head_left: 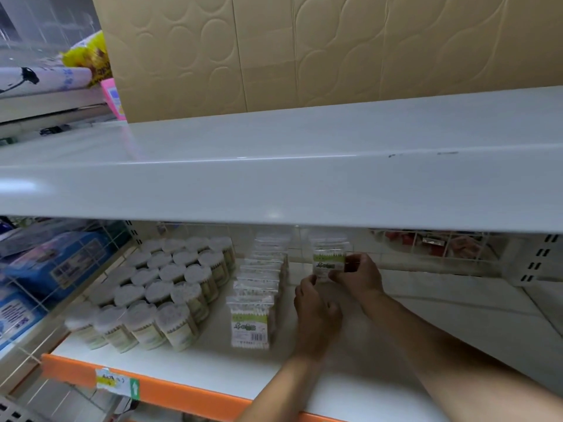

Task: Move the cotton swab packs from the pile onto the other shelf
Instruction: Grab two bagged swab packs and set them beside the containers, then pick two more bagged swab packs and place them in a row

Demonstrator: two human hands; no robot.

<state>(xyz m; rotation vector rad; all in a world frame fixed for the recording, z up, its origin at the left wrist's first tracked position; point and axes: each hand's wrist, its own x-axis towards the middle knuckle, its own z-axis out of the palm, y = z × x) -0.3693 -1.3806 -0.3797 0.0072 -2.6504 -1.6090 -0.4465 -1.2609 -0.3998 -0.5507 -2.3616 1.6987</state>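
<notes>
Soft, even light, glare on the upper shelf, motion blur throughout, wide-angle bending at edges.

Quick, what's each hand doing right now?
Left hand: fingers curled, touching the bottom of the cotton swab pack; grip unclear.
Right hand: pinching the same pack's right edge.

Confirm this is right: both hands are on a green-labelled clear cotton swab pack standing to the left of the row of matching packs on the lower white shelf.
Not quite. The head view shows the green-labelled clear cotton swab pack standing to the right of the row of matching packs, not the left. The right hand pinches it, the left hand touches its lower edge, on the lower white shelf.
</notes>
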